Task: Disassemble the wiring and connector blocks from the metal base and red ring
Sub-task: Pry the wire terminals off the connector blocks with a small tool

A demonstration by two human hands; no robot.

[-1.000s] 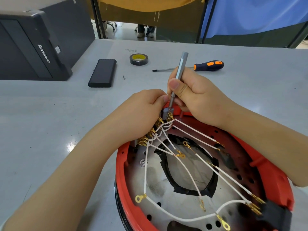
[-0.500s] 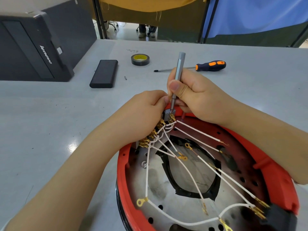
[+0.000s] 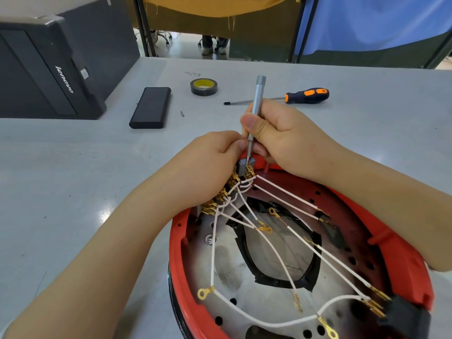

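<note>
I am seeing both hands meeting at the far rim of the red ring. The right hand is curling its fingers and thumb round a slim grey metal screwdriver, holding it nearly upright with the tip resting on the connector block just below its fingertips. The left hand is lying knuckles-up beside it, fingers bent down over the row of brass terminals — pinching the block, as far as I can tell. Toward me from the hands, thin white wires are fanning across the scuffed, perforated metal base, ending in gold ring lugs. Beyond the hands, on the smooth grey tabletop, are lying an orange-and-black screwdriver, a tape roll and a flat black case.
</note>
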